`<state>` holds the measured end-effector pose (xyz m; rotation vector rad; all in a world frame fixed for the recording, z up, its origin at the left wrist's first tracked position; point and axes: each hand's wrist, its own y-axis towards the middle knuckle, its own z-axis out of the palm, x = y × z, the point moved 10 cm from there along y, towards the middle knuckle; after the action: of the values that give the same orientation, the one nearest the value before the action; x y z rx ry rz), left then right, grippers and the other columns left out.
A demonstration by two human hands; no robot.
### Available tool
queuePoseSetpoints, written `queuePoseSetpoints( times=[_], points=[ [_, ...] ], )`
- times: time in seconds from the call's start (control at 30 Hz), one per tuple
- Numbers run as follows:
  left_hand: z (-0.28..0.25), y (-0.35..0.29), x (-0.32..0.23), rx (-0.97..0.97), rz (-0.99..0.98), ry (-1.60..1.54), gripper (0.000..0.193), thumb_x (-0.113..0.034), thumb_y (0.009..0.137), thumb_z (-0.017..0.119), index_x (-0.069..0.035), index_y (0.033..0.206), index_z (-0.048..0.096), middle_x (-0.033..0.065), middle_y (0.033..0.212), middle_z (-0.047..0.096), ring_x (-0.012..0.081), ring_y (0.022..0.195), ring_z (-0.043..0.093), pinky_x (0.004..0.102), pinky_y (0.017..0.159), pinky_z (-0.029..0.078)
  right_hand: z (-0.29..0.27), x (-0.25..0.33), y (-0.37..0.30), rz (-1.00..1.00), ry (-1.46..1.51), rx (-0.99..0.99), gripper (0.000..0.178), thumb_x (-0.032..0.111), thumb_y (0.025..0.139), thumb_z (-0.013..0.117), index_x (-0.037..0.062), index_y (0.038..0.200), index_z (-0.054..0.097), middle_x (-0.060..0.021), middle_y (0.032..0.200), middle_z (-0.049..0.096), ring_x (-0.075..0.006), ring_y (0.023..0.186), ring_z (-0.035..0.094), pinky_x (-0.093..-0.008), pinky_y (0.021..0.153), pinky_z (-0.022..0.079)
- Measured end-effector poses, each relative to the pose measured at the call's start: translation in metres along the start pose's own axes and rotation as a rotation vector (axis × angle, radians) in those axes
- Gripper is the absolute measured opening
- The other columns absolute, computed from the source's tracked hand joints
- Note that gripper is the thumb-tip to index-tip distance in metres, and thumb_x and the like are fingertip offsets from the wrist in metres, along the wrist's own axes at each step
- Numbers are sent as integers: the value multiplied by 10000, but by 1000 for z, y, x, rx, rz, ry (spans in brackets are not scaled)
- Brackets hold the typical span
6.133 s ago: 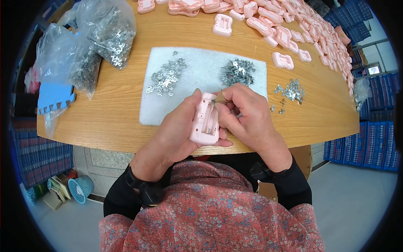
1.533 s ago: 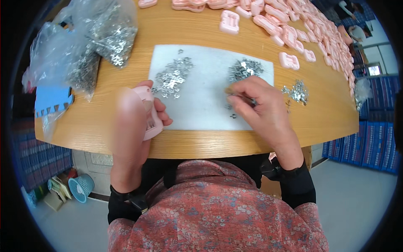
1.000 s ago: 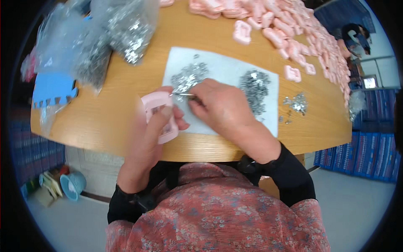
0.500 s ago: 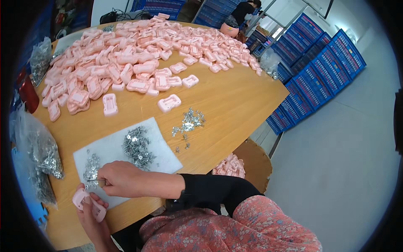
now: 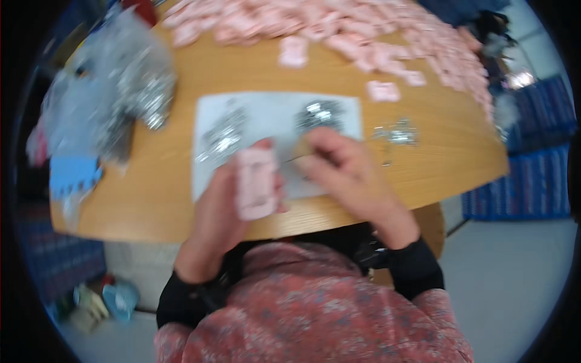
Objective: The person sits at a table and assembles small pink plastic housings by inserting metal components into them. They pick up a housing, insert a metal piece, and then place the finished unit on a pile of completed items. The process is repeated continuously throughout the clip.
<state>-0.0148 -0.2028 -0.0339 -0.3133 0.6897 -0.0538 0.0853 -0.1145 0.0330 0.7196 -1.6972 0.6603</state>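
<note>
A pink plastic casing (image 5: 256, 184) stands upright in my left hand (image 5: 218, 202), with the thumb and fingers wrapped around its sides and its recessed face showing. To its right, apart from it, my right hand (image 5: 348, 172) is closed in a pinch. From its fingertips a thin metal tool (image 5: 296, 159) points toward the casing; blur hides its exact kind. Both hands are over the near edge of a white foam sheet (image 5: 275, 106). On the sheet lie two heaps of small shiny metal pieces, a left heap (image 5: 227, 133) and a denser right heap (image 5: 319, 114).
A large pile of pink casings (image 5: 339, 21) covers the table's far side, with a single casing (image 5: 383, 91) nearer. Loose metal pieces (image 5: 400, 132) lie right of the sheet. Clear bags of metal parts (image 5: 142, 75) stand at left. Blue racks (image 5: 520, 181) stand at right.
The view has swung left and down, so the sheet now sits centrally. My hands, crossed close together before, are now side by side, and the casing has been turned upright.
</note>
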Motion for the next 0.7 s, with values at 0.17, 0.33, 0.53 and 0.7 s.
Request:
queuePoseSetpoints(
  times=[0.17,0.33,0.53,0.7],
  points=[
    [7,-10,0,72,-3,-60,582,-415,1057,259,-26,1475,373,135,1001,662,235,858,679,410,737,595,13,8,1,-45,27,34,104,87,930,629,6,994,614,14,811,535,-62,766,470,-246,686,425],
    [13,-6,6,67,-46,-38,566,-397,1066,222,-32,1469,380,118,964,623,210,857,638,403,757,586,15,10,2,-111,-136,29,112,71,910,645,-7,978,604,-37,797,543,-111,710,500,-266,650,433],
    [11,-3,12,33,-75,-15,548,-389,1071,225,-30,1454,384,115,966,611,209,839,638,410,753,589,17,18,3,-169,-334,9,119,70,893,655,-17,931,582,-118,815,585,-231,696,574,-333,629,466],
    [7,-2,17,14,-94,-44,520,-377,1078,230,-36,1436,391,114,972,610,209,837,641,408,769,591,21,16,5,-161,-433,9,134,82,882,670,-11,919,581,-140,827,600,-296,718,604,-364,637,485]
  ],
)
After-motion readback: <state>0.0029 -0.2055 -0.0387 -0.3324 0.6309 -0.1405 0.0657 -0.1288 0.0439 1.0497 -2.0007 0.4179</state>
